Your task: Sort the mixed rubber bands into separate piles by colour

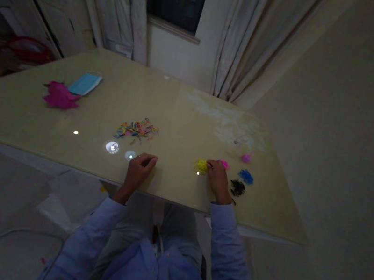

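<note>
My left hand (140, 166) rests on the glossy table (177, 110) near its front edge, fingers curled in; whether it holds anything is hidden. My right hand (217, 177) lies knuckles up with its fingertips at a small yellow pile (200, 165) and a pink pile (224, 164) just beyond it; its fingers look pinched together. A mixed heap of coloured little bands (136, 129) lies in the table's middle, beyond my left hand. Blue (245, 176), black (237, 187) and another pink (245, 158) pile sit to the right of my right hand.
A blue face mask (85, 83) and a magenta crumpled piece (59, 95) lie at the far left of the table. Curtains and a dark window stand behind. A wall runs along the right. A cable lies on the floor at the left.
</note>
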A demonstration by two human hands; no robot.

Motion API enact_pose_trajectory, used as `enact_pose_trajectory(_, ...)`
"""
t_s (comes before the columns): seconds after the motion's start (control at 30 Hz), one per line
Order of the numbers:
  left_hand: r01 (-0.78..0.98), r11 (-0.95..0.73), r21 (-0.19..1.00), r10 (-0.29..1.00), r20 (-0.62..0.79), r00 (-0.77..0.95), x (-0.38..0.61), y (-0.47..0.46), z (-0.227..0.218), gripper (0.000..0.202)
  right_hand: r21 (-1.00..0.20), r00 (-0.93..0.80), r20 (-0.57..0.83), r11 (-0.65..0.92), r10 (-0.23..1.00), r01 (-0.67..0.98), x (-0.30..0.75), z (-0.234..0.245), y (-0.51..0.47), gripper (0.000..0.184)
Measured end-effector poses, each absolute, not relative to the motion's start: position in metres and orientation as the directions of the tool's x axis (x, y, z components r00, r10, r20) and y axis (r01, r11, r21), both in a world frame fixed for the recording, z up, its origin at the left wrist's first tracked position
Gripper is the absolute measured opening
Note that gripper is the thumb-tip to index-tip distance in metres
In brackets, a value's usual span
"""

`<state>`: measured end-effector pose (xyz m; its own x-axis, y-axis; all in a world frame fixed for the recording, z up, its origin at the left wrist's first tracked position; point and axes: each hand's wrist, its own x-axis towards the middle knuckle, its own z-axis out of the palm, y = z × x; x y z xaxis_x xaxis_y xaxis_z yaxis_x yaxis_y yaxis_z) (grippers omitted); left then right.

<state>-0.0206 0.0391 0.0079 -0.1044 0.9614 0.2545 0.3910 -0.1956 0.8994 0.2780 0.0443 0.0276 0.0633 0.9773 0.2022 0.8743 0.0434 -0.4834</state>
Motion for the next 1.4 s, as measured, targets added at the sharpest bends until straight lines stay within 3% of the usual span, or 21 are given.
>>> enact_pose_trajectory(0.2,0.365,-0.198,0.910,0.964,0.248,-0.093,-0.021,0.036,0.008,0.023,-0.591,0.088,0.362,0.156,0.928,0.792,0.259,0.040,0.015,0.026)
enact_pose_trajectory(0.43,0.283,-0.169,0.944,0.967,0.214,-0.138,-0.040,0.046,0.011,0.028,-0.694,-0.171,0.254,0.303,0.952,0.653,0.206,0.025,-0.014,0.026)
enact_pose_trajectory(0.57,0.548,-0.172,0.819,0.922,0.330,-0.204,-0.092,0.073,0.021,0.025,-0.671,-0.248,0.229,0.337,0.941,0.661,0.197,0.012,-0.013,0.027)
enact_pose_trajectory(0.67,0.762,-0.082,0.642,0.932,0.320,-0.169,-0.139,0.097,0.024,0.027,-0.665,-0.211,0.265,0.337,0.941,0.666,0.197,0.009,-0.011,0.029)
enact_pose_trajectory(0.77,0.850,-0.101,0.517,0.966,0.255,-0.040,-0.171,0.117,0.021,0.028,-0.679,-0.184,0.284,0.333,0.941,0.654,0.198,0.010,-0.011,0.029)
enact_pose_trajectory(0.9,0.886,-0.154,0.438,0.982,0.165,0.089,-0.185,0.132,0.014,0.029,-0.710,-0.151,0.288,0.316,0.946,0.630,0.199,0.010,-0.010,0.029)
enact_pose_trajectory(1.1,0.883,-0.182,0.432,0.983,0.117,0.145,-0.189,0.144,0.021,0.034,-0.736,-0.134,0.275,0.298,0.952,0.607,0.201,0.010,-0.010,0.031)
enact_pose_trajectory(1.4,0.834,-0.289,0.469,0.957,0.110,0.270,-0.194,0.151,0.029,0.023,-0.729,-0.114,0.268,0.279,0.957,0.625,0.200,0.008,-0.010,0.030)
